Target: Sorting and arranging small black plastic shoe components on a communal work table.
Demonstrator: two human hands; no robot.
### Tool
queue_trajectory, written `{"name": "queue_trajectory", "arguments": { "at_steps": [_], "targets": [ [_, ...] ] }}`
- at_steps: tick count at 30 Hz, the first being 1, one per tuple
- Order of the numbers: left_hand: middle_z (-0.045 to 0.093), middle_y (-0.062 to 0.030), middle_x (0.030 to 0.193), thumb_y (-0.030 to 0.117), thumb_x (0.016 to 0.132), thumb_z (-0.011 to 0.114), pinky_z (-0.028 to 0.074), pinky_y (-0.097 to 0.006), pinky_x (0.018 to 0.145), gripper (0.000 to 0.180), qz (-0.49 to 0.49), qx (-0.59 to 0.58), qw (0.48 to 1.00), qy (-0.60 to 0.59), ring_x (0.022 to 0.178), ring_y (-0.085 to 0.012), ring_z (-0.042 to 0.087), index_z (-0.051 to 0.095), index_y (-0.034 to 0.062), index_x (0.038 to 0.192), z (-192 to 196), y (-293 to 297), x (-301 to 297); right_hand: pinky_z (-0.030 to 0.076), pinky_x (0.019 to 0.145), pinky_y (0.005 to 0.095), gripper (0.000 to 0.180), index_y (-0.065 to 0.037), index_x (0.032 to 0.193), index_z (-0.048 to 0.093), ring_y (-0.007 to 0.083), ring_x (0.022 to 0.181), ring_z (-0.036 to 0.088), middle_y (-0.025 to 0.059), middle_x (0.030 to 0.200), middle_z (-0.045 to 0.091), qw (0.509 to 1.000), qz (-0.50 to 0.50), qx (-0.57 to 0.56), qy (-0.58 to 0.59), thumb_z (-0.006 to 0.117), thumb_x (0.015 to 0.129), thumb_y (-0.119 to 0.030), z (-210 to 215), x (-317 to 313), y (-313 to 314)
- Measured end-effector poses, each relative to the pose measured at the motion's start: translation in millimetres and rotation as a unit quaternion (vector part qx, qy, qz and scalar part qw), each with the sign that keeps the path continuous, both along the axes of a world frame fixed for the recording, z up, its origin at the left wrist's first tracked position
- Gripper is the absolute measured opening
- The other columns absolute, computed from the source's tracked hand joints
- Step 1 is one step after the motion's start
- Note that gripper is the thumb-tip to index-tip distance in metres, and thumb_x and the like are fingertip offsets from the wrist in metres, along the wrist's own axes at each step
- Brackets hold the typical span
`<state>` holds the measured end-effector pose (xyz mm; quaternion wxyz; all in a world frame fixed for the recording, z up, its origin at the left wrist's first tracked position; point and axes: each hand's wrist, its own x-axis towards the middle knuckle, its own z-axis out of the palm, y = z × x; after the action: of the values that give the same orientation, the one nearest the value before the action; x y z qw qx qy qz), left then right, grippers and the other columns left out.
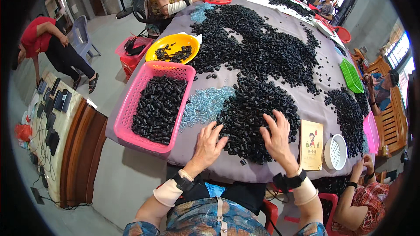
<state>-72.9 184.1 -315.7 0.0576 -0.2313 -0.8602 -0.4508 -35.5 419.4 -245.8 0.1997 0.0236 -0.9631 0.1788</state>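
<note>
A heap of small black plastic parts (251, 120) lies on the grey cloth right in front of me. My left hand (208, 145) is at the heap's near left side, thumb apart from the fingers, holding nothing that I can see. Across from it, my right hand (278, 139) rests on the heap's right part with its fingers spread. Small clear bluish pieces (202, 107) lie scattered just left of the heap. Beside them stands a pink basket (177, 124) full of black cylindrical parts (159, 109).
A yellow bowl (192, 42) with black pieces stands behind the basket. To my right are a yellow booklet (311, 146), a white perforated basket (336, 153) and a green basket (351, 76). A larger black pile (262, 46) spreads farther back. Other people sit around the table; one bends at the left.
</note>
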Motion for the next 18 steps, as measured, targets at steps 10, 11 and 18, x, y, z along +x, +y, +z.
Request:
{"name": "queue_trajectory", "arguments": {
  "at_steps": [10,11,18],
  "targets": [
    [0.014,-0.0268,0.149,0.048,0.090,0.051,0.016,-0.056,0.109,0.068,-0.042,-0.115,0.992,0.038,0.136,-0.0483,0.011,0.032,0.0073,0.141,-5.6,60.9,14.5,0.018,0.107,0.0540,0.060,-0.017,0.139,0.040,0.0391,0.134,0.024,0.0162,0.144,0.032,0.998,-0.032,0.047,-0.035,0.059,0.085,-0.032,-53.4,30.6,8.5],
    [0.014,-0.0269,0.148,0.046,0.090,0.052,0.016,-0.057,0.108,0.068,-0.037,-0.124,0.991,0.045,0.135,-0.0494,0.011,0.031,0.0071,0.142,-7.7,63.6,12.5,0.018,0.108,0.0535,0.060,-0.017,0.139,0.040,0.0392,0.134,0.024,0.0158,0.144,0.032,0.998,-0.035,0.047,-0.030,0.059,0.085,-0.032,-56.0,27.8,9.6],
    [0.019,-0.0280,0.147,0.040,0.090,0.054,0.017,-0.057,0.108,0.065,-0.022,-0.133,0.989,0.062,0.135,-0.0502,0.012,0.033,0.0039,0.140,-8.4,87.4,-0.4,0.021,0.107,0.0518,0.055,-0.018,0.139,0.040,0.0387,0.132,0.028,0.0133,0.140,0.038,0.997,-0.043,0.056,-0.018,0.056,0.088,-0.030,-56.7,10.8,22.5]
  ]
}}
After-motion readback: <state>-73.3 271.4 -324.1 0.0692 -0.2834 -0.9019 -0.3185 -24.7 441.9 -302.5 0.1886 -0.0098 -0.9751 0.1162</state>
